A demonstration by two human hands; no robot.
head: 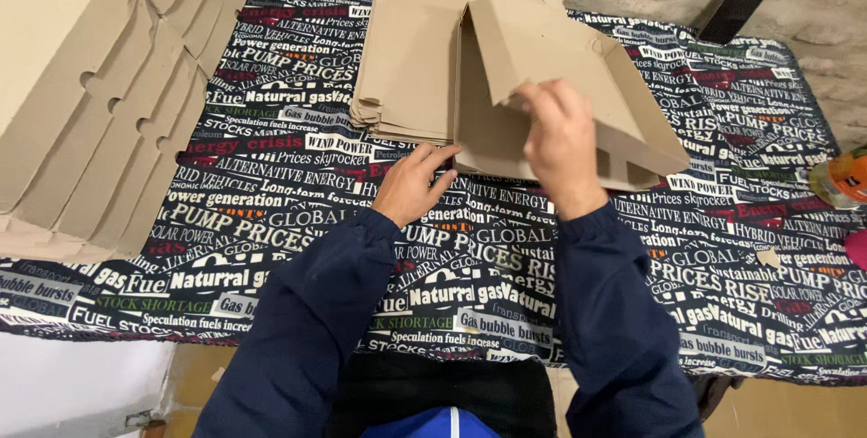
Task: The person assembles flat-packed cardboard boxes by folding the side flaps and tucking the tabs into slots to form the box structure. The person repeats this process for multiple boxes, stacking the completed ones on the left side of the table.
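A half-folded brown cardboard box (542, 68) lies on the table in front of me. My right hand (562, 142) grips one raised flap of it near the front edge. Resting on the cloth, my left hand (411, 183) touches the box's left front corner with fingers spread. Behind and left of the box sits a pile of flat cardboard blanks (406, 68). Both my arms wear dark blue sleeves.
A stack of folded cardboard boxes (81, 104) fills the left side. The table carries a dark cloth printed with white lettering (271, 221). A dark phone (736, 0) leans against the stone wall at the back right. An orange object (844, 176) is at the right edge.
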